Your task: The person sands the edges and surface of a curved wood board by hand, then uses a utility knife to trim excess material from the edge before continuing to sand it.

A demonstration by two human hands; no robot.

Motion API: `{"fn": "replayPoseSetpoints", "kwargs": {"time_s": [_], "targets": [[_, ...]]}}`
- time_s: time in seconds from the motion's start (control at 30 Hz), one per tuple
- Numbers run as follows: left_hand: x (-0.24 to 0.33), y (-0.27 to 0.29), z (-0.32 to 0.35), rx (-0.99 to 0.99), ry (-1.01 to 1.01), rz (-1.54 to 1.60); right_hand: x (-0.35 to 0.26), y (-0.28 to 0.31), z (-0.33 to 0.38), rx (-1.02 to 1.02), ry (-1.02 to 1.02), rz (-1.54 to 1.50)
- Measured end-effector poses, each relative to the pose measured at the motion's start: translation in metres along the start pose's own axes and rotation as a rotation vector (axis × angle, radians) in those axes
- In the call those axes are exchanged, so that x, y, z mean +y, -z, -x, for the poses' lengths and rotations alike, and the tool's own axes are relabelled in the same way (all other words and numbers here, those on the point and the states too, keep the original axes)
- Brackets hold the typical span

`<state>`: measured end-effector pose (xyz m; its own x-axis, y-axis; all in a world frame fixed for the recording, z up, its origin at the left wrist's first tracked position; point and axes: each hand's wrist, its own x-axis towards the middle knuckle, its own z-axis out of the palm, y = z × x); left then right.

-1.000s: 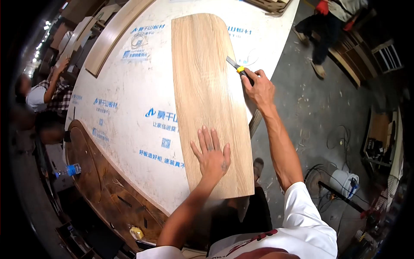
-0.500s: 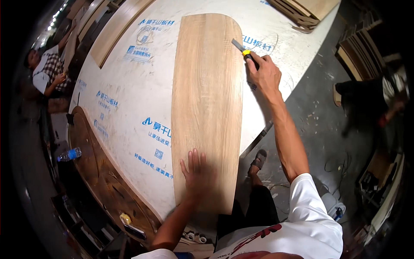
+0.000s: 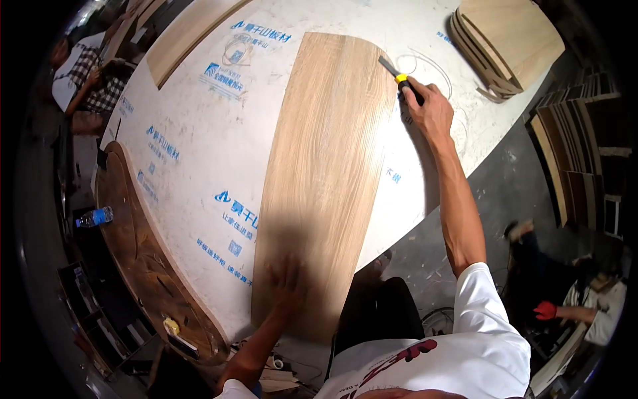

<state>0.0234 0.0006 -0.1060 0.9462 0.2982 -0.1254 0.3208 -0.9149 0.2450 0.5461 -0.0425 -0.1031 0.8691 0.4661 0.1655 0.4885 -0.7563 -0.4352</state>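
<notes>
A long wood-grain board (image 3: 332, 126) with a rounded far right corner lies tilted on the white printed sheet of the worktable. My left hand (image 3: 287, 289) rests on its near end, fingers spread flat, in dark shadow. At the far right corner, my right hand (image 3: 432, 112) is closed round the black-and-yellow handle of what looks like a flat file (image 3: 392, 68). The grey blade points up and left and meets the board's curved edge. My right palm is turned away, so part of the handle is hidden.
Stacked curved panels (image 3: 512, 46) lie at the table's far right. At left are a brown workboard (image 3: 143, 266), a water bottle (image 3: 95, 217) and a long wooden strip (image 3: 189, 46). One person (image 3: 90, 76) is at far left; another, with a red glove (image 3: 545, 310), is low at right.
The board has turned, its near end now further left. My right hand with the file keeps to the rounded corner. The whole view has shifted. A red-gloved hand shows more plainly at right.
</notes>
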Motion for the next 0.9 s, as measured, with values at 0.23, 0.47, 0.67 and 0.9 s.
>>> {"fn": "replayPoseSetpoints", "kwargs": {"time_s": [0.23,0.47,0.67,0.9], "targets": [[0.019,0.042,-0.156,0.065,0.243,-0.039,0.009,0.002,-0.005,-0.034,0.086,-0.071],[-0.013,0.032,-0.397,0.444,0.540,-0.165,0.011,0.002,-0.016,-0.035,0.136,-0.114],[-0.013,0.036,-0.404,0.416,0.555,-0.239,0.016,0.000,-0.065,-0.100,0.241,-0.178],[-0.012,0.043,-0.406,0.331,0.590,-0.207,0.028,-0.011,-0.130,-0.252,0.490,-0.237]]}}
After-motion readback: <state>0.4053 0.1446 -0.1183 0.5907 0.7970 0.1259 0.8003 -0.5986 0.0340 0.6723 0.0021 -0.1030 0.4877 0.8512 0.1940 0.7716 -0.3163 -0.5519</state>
